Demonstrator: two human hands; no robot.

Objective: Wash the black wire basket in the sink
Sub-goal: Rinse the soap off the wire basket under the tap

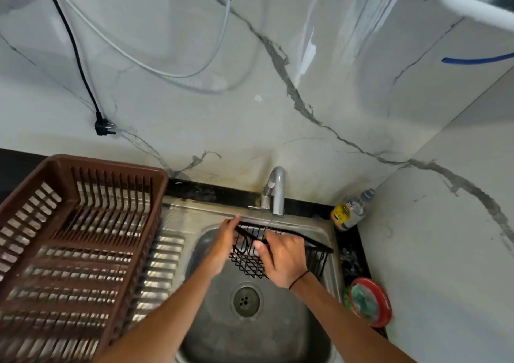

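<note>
Two hands hold the black wire mesh basket (278, 251) over the steel sink (331, 232), just below the chrome tap (274, 193). Its long axis runs left to right, tilted. The left hand (222, 247) touches the left end with nearly straight fingers; the right hand (283, 259) curls round the near rim. Both lie equally near. Wires look thin, dark and wet.

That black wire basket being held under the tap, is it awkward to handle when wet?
The basket looks rigid: its wire grid keeps shape in both hands. Mostly open mesh, so probably light. The thin stream from the tap may make the wires slippery, yet the right hand hooks its rim.
</note>
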